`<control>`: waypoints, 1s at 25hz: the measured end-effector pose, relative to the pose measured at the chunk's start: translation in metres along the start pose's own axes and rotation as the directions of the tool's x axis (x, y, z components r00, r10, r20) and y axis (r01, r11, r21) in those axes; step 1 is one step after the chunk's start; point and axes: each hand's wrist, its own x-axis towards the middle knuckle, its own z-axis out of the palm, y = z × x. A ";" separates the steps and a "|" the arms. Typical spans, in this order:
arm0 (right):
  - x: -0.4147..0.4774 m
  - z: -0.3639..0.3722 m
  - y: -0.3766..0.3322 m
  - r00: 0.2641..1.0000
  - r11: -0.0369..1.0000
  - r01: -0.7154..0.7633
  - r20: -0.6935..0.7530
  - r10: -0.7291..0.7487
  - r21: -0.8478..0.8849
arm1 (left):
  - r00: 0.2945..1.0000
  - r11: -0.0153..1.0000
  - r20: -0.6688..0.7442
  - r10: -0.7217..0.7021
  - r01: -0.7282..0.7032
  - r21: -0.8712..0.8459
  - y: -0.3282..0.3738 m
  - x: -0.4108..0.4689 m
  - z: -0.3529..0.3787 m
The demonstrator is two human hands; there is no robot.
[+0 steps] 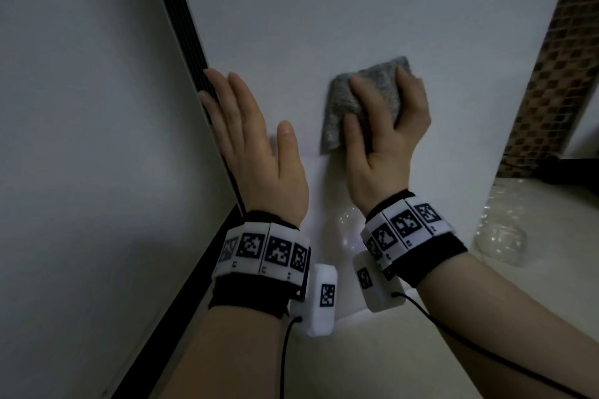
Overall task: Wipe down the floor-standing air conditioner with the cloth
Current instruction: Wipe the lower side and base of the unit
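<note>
Right hand (385, 142) fingers (359, 91) grip cloth (335, 113) on air conditioner (324, 10); left hand (259, 152) straight-fingered at edge.

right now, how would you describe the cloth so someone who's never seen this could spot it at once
Find the tall white air conditioner panel filling the middle of the view. On it, right of the dark ribbed strip, the right hand holds the cloth against the panel. It is the only grey, speckled patch on that plain white surface, folded roughly square.
</note>
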 end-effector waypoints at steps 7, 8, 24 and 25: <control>0.035 -0.027 0.012 0.997 0.986 -0.025 0.063 0.035 -0.162 | 0.999 0.960 0.000 -0.047 0.045 0.277 0.030 0.012 0.018; 0.036 -0.030 0.013 0.995 0.980 0.012 0.096 0.008 -0.200 | 0.999 0.951 0.015 -0.028 0.022 0.307 0.034 0.014 0.020; 0.051 -0.042 0.041 0.988 0.990 -0.131 0.091 0.126 0.049 | 0.999 0.885 0.011 -0.041 0.031 0.464 0.045 0.022 0.038; 0.051 -0.043 0.044 0.991 0.993 -0.104 0.094 0.099 0.053 | 0.999 0.878 0.019 -0.040 0.026 0.478 0.047 0.022 0.039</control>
